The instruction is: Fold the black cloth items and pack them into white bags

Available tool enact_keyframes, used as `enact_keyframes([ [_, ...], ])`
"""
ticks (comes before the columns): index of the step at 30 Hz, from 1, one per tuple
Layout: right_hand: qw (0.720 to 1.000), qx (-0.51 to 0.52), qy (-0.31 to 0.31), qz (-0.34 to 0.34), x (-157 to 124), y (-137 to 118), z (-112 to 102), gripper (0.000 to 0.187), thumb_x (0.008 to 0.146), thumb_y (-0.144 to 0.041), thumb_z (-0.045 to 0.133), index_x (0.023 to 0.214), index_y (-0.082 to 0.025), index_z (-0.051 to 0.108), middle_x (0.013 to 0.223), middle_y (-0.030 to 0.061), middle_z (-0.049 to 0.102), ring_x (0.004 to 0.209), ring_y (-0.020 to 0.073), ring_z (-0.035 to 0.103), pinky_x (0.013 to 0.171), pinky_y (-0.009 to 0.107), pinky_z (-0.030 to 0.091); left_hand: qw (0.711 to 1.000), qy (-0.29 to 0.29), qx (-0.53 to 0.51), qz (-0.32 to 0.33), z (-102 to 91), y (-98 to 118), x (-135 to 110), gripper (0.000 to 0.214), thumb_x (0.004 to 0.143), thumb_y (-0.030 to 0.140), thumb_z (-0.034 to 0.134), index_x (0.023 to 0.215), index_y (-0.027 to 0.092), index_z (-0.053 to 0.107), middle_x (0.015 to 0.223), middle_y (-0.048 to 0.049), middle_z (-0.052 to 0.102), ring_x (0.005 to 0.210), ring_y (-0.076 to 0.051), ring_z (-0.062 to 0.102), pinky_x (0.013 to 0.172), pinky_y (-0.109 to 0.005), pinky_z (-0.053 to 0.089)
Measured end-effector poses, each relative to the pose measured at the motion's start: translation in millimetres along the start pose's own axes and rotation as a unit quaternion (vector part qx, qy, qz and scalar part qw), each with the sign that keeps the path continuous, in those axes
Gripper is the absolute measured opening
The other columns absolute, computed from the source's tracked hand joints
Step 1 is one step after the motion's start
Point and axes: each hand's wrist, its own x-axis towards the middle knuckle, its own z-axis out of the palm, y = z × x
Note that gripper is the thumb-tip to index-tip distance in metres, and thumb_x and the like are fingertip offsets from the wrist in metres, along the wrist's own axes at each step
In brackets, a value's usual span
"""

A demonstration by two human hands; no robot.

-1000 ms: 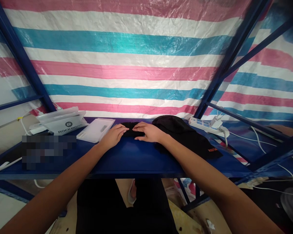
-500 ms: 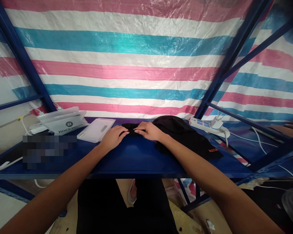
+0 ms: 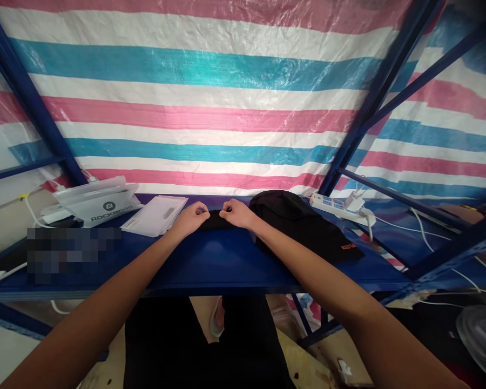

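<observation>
Plainly black, a low cloth bundle (image 3: 215, 221).

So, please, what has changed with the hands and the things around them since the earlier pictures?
The left hand and right hand have curled their fingers inward at the small black cloth, where before they lay flatter over it; whether they grip it is unclear. The white packets, larger black cloth and power strip stayed in place.

Both arms (image 3: 119, 297) extended forward, bared, converging. Left hand (image 3: 192, 217) and right hand (image 3: 240, 214) held near each other, not touching; fingers curled toward thumbs. Fingertip grip not clearly seen.
</observation>
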Motion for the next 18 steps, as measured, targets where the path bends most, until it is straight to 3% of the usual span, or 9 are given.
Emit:
enact_keyframes([
  [2,0.999,-0.01,-0.021,0.029,1.5,-3.3,-1.7,0.025,0.083,-0.034,0.068,0.066,-0.021,0.055,0.063,-0.004,0.054,0.062,0.0138,0.049,0.06,0.029,0.032,0.997,0.052,0.045,0.035,2.4,5.5,-1.5,0.018,0.088,0.026,0.067,0.106,0.024,0.066,0.095,-0.002,0.074,0.08,-0.022,0.067,0.072,-0.034,0.048],
  [4,0.997,-0.004,-0.042,0.063,3.8,-4.5,-5.0,0.024,0.083,-0.036,0.07,0.068,-0.021,0.059,0.063,-0.004,0.056,0.061,0.0137,0.049,0.059,0.029,0.033,0.978,0.094,0.13,0.134,3.6,14.0,-9.1,0.017,0.089,0.02,0.065,0.106,0.023,0.067,0.109,-0.007,0.074,0.099,-0.027,0.069,0.086,-0.039,0.051],
  [7,0.994,-0.004,-0.056,0.094,8.9,-3.0,-7.5,0.025,0.083,-0.037,0.073,0.068,-0.02,0.062,0.062,-0.0037,0.056,0.061,0.014,0.05,0.058,0.029,0.033,0.916,0.07,0.287,0.273,9.4,30.0,-29.3,0.024,0.093,0.009,0.056,0.105,0.022,0.072,0.11,-0.0126,0.074,0.114,-0.034,0.064,0.102,-0.05,0.047],
  [9,0.993,-0.019,-0.054,0.104,11.4,-0.7,-6.1,0.026,0.085,-0.035,0.073,0.067,-0.02,0.064,0.062,-0.0024,0.057,0.062,0.015,0.053,0.057,0.029,0.034,0.887,0.045,0.356,0.293,17.4,39.2,-43.8,0.028,0.092,0.007,0.055,0.109,0.018,0.075,0.107,-0.0175,0.073,0.113,-0.037,0.063,0.104,-0.054,0.046],
  [12,0.994,-0.049,-0.025,0.093,9.2,1.2,-2.9,0.025,0.092,-0.036,0.073,0.074,-0.019,0.069,0.071,0.0018,0.066,0.069,0.0178,0.06,0.063,0.03,0.042,0.876,0.041,0.39,0.28,29.4,44.8,-57.9,0.03,0.095,0.017,0.057,0.12,0.012,0.074,0.109,-0.022,0.072,0.113,-0.04,0.061,0.098,-0.054,0.05],
  [14,0.995,-0.09,0.036,0.027,2.8,-0.2,-4.1,0.019,0.096,-0.036,0.075,0.088,-0.018,0.074,0.09,0.0068,0.073,0.084,0.0219,0.065,0.075,0.032,0.049,0.88,0.039,0.385,0.276,32.5,42.6,-59.3,0.032,0.098,0.022,0.058,0.125,0.012,0.071,0.113,-0.0226,0.072,0.114,-0.041,0.06,0.095,-0.052,0.052],
  [16,0.979,-0.154,0.094,-0.094,-6.7,-3.8,-9.8,0.014,0.1,-0.031,0.073,0.102,-0.018,0.076,0.11,0.0125,0.074,0.105,0.0277,0.065,0.092,0.038,0.052,0.886,0.032,0.376,0.271,30.5,37.5,-55.1,0.031,0.101,0.022,0.057,0.127,0.013,0.069,0.116,-0.0225,0.073,0.115,-0.04,0.061,0.094,-0.05,0.053],
  [18,0.947,-0.213,0.087,-0.223,-17.7,-8.5,-18.0,0.014,0.106,-0.024,0.064,0.11,-0.017,0.075,0.118,0.0152,0.072,0.116,0.0309,0.06,0.104,0.044,0.049,0.891,0.021,0.369,0.263,24.7,31.5,-47.7,0.028,0.103,0.022,0.055,0.126,0.014,0.069,0.116,-0.021,0.073,0.114,-0.038,0.063,0.094,-0.048,0.053],
])
